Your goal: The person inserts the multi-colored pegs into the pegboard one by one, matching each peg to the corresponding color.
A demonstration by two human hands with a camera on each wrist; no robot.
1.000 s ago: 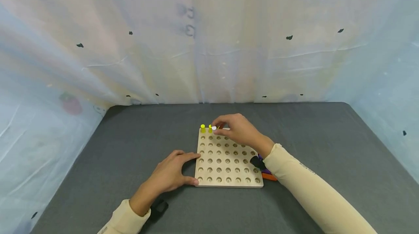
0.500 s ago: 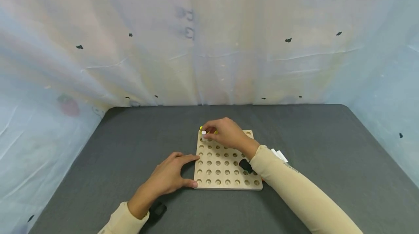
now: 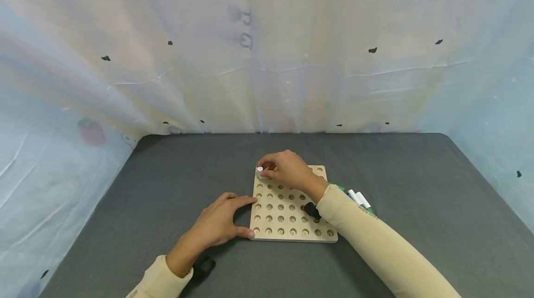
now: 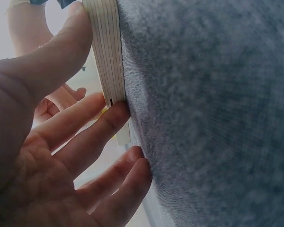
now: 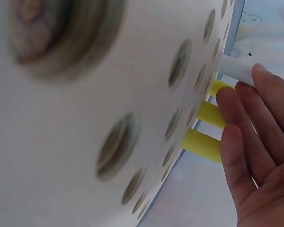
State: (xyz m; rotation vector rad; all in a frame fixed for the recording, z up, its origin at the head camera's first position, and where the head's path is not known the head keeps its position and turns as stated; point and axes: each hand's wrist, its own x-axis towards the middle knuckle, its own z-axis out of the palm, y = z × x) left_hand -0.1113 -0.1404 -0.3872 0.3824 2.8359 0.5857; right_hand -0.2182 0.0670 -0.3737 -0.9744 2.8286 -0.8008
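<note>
A light wooden pegboard [image 3: 275, 200] with rows of round holes lies on the table. My right hand [image 3: 288, 168] pinches a white peg [image 3: 260, 171] upright at the left end of the second row from the far edge. In the right wrist view the white peg [image 5: 236, 69] meets the board; whether it sits in the hole I cannot tell. Three yellow pegs [image 5: 203, 145] stand in the far row, hidden by my hand in the head view. My left hand [image 3: 217, 221] touches the board's left edge with thumb and extended index finger; its other fingers rest on the table.
Loose white pegs [image 3: 362, 199] lie right of the board beside green pieces [image 3: 370, 210], partly covered by my right sleeve. A dark grey cloth [image 3: 396, 163] covers the table. A pale curtain [image 3: 292, 80] hangs behind and at both sides.
My right hand has carried the white peg left and slightly nearer, from beside the yellow pegs to the second row's left end. The left hand stays at the board's edge.
</note>
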